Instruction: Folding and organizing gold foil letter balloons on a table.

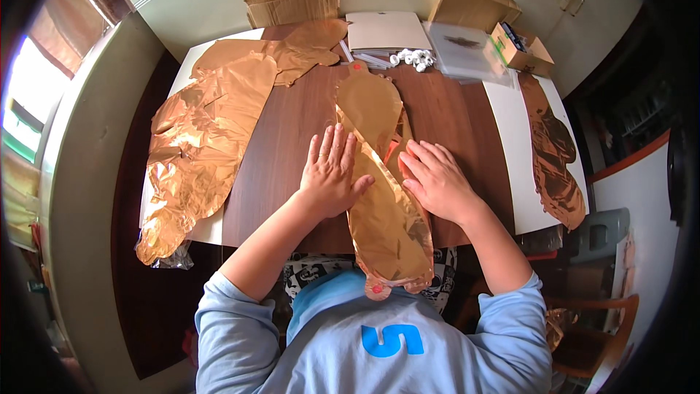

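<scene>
A flat, uninflated gold foil balloon (pixel 386 226) lies lengthwise on the brown table in front of me. Its lower end hangs over the near edge towards my lap, and a small red dot marks the tab at each end. A folded strip crosses its middle at a slant. My left hand (pixel 329 173) rests flat on the balloon's left edge and the table beside it, fingers stretched forward. On the other side my right hand (pixel 439 180) lies with its fingers extended over the right edge, next to a shiny orange-red patch of foil. Neither hand grips anything.
More gold foil balloons (pixel 204 146) are heaped along the left side, and a darker copper-coloured one (pixel 552 153) hangs at the right edge. Behind are white plastic pieces (pixel 415 59), a white box (pixel 386 31), clear plastic bags (pixel 467 51) and a small carton (pixel 531 56).
</scene>
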`<state>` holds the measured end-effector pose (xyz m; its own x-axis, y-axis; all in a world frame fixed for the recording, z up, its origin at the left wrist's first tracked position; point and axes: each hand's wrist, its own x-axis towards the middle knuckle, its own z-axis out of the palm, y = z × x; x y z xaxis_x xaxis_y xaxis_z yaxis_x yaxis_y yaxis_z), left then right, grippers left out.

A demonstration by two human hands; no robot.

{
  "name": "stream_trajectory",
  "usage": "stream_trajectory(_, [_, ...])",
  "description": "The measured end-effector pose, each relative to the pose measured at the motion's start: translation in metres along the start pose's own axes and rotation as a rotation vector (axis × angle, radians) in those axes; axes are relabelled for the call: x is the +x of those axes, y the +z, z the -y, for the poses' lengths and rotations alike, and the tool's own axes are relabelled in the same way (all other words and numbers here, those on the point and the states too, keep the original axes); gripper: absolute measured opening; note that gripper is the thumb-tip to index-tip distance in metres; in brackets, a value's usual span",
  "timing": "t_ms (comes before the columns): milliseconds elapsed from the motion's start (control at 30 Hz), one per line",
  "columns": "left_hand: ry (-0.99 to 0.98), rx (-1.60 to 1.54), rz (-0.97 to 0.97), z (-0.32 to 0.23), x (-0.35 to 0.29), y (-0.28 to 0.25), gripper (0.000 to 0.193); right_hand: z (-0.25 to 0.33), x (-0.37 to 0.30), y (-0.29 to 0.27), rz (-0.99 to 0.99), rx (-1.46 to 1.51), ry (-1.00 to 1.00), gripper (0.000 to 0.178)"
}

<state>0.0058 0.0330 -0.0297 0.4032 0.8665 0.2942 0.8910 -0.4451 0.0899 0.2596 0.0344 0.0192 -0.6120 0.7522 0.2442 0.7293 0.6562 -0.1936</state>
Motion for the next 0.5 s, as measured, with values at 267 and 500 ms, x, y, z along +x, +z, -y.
stream_trajectory(267, [-0.066, -0.059, 0.116, -0.0084, 0.0077, -0.0105, 0.085, 0.0058, 0.0021, 0.0025, 0.006, 0.071, 0.019, 0.04])
stream_trajectory(500, [-0.063, -0.05, 0.108, -0.0086, 0.0081, -0.0099, 0.088, 0.0094, 0.0035, -0.0006, 0.013, 0.059, 0.04, 0.037])
